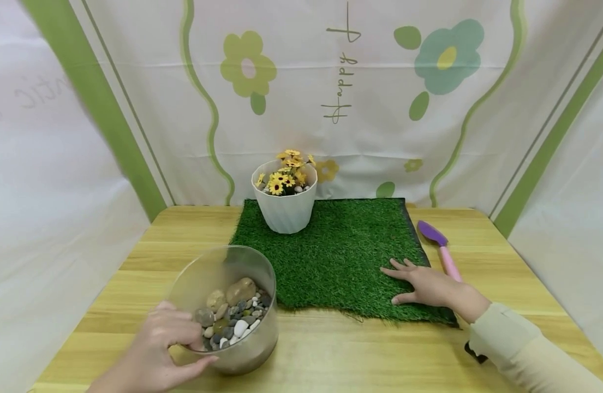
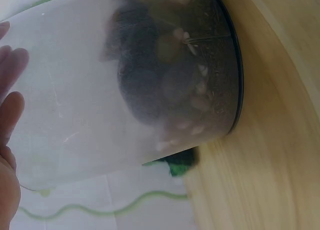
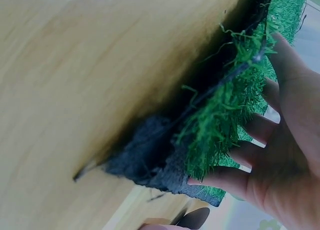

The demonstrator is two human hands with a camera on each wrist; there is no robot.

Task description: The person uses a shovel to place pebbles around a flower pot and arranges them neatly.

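Observation:
My left hand [image 1: 166, 338] grips the near left rim of a clear, cylindrical container [image 1: 264, 333], its thumb along the outside. Grey, white and brown stones [image 1: 239, 314] lie in the bottom of it; the left wrist view shows them dimly through the cloudy wall [image 2: 75, 90]. My right hand [image 1: 431, 286] rests with spread fingers on the right front part of a green artificial grass mat [image 1: 340, 251]. From the right wrist, the mat's dark backing [image 3: 155, 150] shows at the near edge, below the fingers.
A white flowerpot [image 1: 286, 213] with yellow flowers [image 1: 284, 177] stands on the mat's back left. A spatula with a purple head and pink handle [image 1: 446, 254] lies on the wooden table [image 1: 326, 349] right of the mat. Behind hangs a flower-printed curtain [image 1: 301, 87].

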